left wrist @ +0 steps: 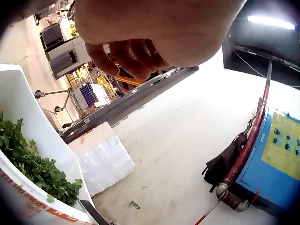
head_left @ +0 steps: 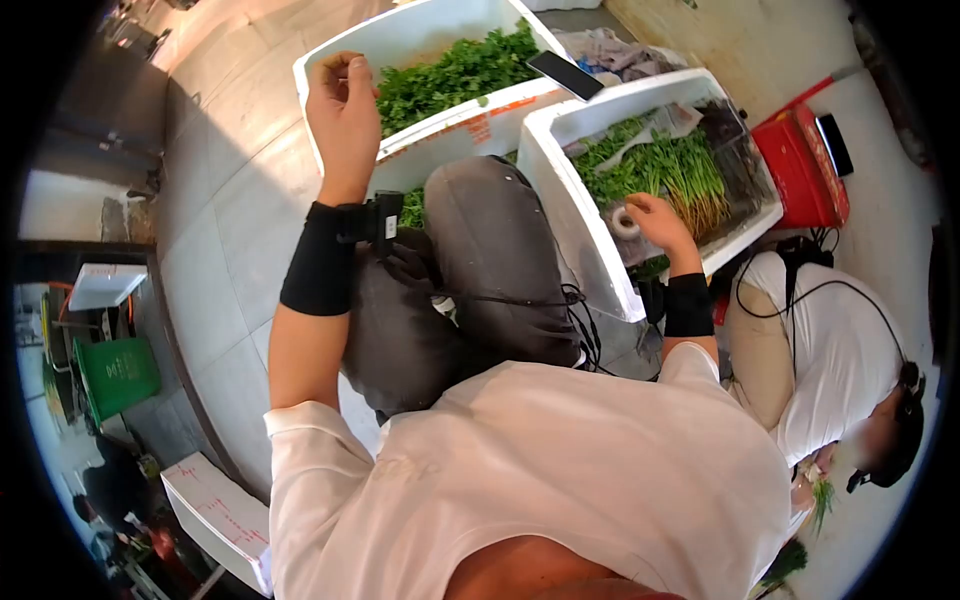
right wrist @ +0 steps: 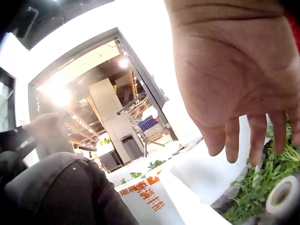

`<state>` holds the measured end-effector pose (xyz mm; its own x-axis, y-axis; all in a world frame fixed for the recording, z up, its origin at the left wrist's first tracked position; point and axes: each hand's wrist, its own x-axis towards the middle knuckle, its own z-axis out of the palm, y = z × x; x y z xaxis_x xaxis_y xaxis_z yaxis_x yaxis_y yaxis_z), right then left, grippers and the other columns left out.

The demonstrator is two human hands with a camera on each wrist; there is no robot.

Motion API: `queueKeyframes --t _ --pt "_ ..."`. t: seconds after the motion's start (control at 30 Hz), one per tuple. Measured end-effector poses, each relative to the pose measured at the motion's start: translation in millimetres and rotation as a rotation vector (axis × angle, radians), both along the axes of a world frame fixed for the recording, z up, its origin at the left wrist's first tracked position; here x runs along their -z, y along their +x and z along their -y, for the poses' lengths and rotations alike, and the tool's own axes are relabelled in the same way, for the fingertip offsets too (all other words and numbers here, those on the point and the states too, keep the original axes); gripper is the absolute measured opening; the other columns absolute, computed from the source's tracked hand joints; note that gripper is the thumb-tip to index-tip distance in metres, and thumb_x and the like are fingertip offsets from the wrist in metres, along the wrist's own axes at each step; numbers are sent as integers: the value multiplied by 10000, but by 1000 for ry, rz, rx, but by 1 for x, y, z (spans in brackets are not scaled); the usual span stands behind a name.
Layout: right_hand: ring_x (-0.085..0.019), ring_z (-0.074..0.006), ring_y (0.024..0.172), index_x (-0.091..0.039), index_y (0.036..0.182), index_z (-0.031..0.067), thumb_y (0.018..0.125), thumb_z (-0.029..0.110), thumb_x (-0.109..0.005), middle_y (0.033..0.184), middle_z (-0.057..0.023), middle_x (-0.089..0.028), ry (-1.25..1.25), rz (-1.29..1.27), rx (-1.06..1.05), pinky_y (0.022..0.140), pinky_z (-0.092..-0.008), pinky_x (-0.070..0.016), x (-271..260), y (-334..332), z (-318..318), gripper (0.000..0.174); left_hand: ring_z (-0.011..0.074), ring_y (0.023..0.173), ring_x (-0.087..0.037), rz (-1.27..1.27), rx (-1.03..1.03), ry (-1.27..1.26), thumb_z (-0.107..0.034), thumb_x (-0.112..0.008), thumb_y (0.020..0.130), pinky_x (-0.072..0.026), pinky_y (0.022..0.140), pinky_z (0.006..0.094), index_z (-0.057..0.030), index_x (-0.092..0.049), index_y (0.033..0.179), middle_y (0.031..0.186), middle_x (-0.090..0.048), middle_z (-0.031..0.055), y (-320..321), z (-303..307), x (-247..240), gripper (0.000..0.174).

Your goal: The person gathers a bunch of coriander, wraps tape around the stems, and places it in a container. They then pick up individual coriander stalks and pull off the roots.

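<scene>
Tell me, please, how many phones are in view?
2. One phone rests on the upper foam box's rim; the other phone is on the red box. More may be hidden.

The head camera looks steeply down from the person's brow, over the shirt and knees, with both hands well out in front. The left wrist camera sits close behind the left hand, which hangs large across its top, and faces out beyond the fingers. The right one looks along the open palm of the right hand, very near. Head and left wrist share the box beside the left hand; head and right wrist share the tape roll by the right; both wrists catch the cart far beyond.
</scene>
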<state>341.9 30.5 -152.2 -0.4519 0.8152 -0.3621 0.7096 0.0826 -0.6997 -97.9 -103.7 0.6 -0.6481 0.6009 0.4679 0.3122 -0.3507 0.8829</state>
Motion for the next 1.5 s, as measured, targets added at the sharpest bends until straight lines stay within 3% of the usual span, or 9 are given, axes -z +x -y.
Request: queueKeyframes --t 0.3,0.47,0.57,0.7,0.77,1.03,1.17,1.33,1.5 --pt "-646 -327 1170 -621 1328 5 1012 185 -533 1287 -182 -678 75 4 84 991 -405 -494 48 45 -71 374 89 748 -528 -13 262 -115 -188 -545 1064 -430 704 246 -2 -626 1130 800 -572 6 84 -54 -24 213" --pt "-596 -343 1259 -585 1392 46 1047 168 -483 1385 -188 -617 134 -46 215 1035 -436 -474 38 56 -128 379 145 875 -601 774 906 44 -181 -633 1022 -492 825 287 -117 -598 1164 926 -637 12 157 -104 -50 159" --pt "-589 -353 1269 -565 1420 62 1052 166 -495 1394 -189 -610 151 8 378 1035 -456 -476 35 65 -152 389 140 758 -566 1027 729 -26 -165 -652 1005 -486 736 307 -89 -609 1074 832 -611 29 183 -134 -17 111" --pt "-580 -331 1284 -410 1534 29 1023 98 -502 1409 -233 -584 151 353 528 1031 -422 -471 100 103 -188 524 94 798 -538 667 585 -270 -199 -549 1063 -460 867 282 -67 -638 1075 863 -557 -39 189 -151 36 160" --pt "-531 -383 1341 -223 1626 71 989 181 -616 1501 -306 -468 -240 494 616 1012 -492 -491 123 122 -205 756 92 810 -513 588 581 -391 -202 -582 1039 -407 747 242 -35 -640 1079 880 -579 -14 189 -148 58 181" --pt "-94 -510 1528 19 1650 163 730 563 -871 1671 -301 39 -202 764 521 1189 -612 -249 160 128 -192 1341 105 876 -533 490 794 -409 -163 -529 1065 -442 845 281 -53 -637 1127 963 -582 -2 185 -145 65 166" --pt "-109 -570 1493 -202 1630 162 781 421 -875 1638 -363 67 -27 779 442 1163 -640 -240 128 106 -178 1114 98 869 -534 568 671 -482 -173 -534 1065 -441 850 286 -48 -643 1125 930 -577 -16 178 -145 72 176" --pt "-579 -417 1280 -482 1465 -41 794 372 -840 1408 -289 -571 156 613 307 1059 -468 -476 155 111 -188 866 101 843 -544 588 641 -417 -149 -556 1036 -436 805 254 -11 -654 1086 901 -618 10 172 -147 77 176" --pt "-595 -427 1231 -517 1451 -15 837 482 -761 1365 -282 -597 198 588 423 1032 -496 -493 151 118 -196 827 97 829 -524 607 673 -416 -139 -551 1038 -407 783 253 -16 -645 1078 884 -591 0 177 -144 73 160"
